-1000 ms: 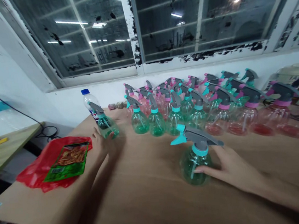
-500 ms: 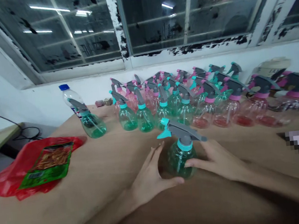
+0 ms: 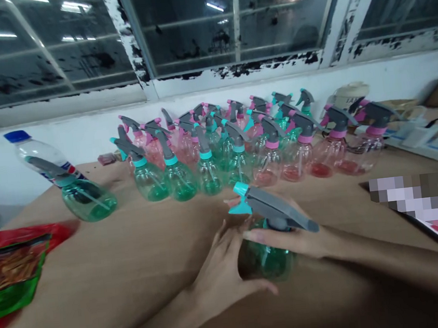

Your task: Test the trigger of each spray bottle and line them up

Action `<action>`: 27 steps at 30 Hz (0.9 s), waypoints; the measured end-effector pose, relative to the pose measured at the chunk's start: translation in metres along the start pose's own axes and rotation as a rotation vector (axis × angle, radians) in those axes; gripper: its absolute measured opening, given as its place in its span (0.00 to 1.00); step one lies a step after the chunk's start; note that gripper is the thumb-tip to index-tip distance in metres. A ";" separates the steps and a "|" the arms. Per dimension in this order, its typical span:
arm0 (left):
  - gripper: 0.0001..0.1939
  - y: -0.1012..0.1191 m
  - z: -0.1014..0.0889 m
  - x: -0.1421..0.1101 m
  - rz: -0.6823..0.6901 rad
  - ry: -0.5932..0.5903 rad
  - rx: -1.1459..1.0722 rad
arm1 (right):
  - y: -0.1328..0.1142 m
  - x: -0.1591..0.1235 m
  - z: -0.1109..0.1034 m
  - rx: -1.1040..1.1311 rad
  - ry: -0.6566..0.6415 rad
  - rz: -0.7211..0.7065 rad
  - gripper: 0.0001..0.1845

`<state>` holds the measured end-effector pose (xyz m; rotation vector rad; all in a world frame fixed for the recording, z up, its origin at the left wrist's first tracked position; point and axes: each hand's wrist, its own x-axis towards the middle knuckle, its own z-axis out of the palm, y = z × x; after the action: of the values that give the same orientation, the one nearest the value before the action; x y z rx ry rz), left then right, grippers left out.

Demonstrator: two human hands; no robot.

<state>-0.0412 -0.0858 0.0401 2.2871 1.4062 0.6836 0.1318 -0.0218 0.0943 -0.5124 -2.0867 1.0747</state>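
A green spray bottle (image 3: pixel 270 260) with a grey trigger head and teal nozzle stands in front of me on the brown table (image 3: pixel 137 277). My left hand (image 3: pixel 224 273) cups the bottle's body from the left, thumb under its base. My right hand (image 3: pixel 289 237) wraps the neck just below the trigger head. Both hands are closed on this bottle.
Several green and pink spray bottles (image 3: pixel 207 170) stand in rows near the wall. One green spray bottle (image 3: pixel 85 199) stands apart at the left beside a clear water bottle (image 3: pixel 42 156). A red bag with a green snack packet (image 3: pixel 7 272) lies at the far left. A power strip (image 3: pixel 416 140) lies at the right.
My left hand let go of the far-left green bottle and came over to the near one. My right hand rose from the bottle's body to its neck. The view swung right.
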 end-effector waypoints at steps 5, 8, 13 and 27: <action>0.54 -0.031 -0.012 0.004 0.082 -0.116 0.260 | -0.001 0.007 -0.003 -0.199 0.062 -0.008 0.06; 0.43 -0.047 -0.016 0.007 0.054 -0.089 0.367 | 0.001 0.012 -0.007 -0.205 0.119 -0.051 0.04; 0.32 -0.059 -0.014 0.008 0.032 0.003 0.459 | 0.006 0.014 -0.010 -0.165 0.088 -0.021 0.10; 0.27 -0.062 -0.007 0.009 0.091 0.084 0.496 | 0.005 0.015 -0.007 -0.142 0.209 -0.026 0.06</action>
<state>-0.0868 -0.0506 0.0137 2.7386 1.6685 0.5009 0.1278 -0.0056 0.0991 -0.6370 -1.9871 0.8239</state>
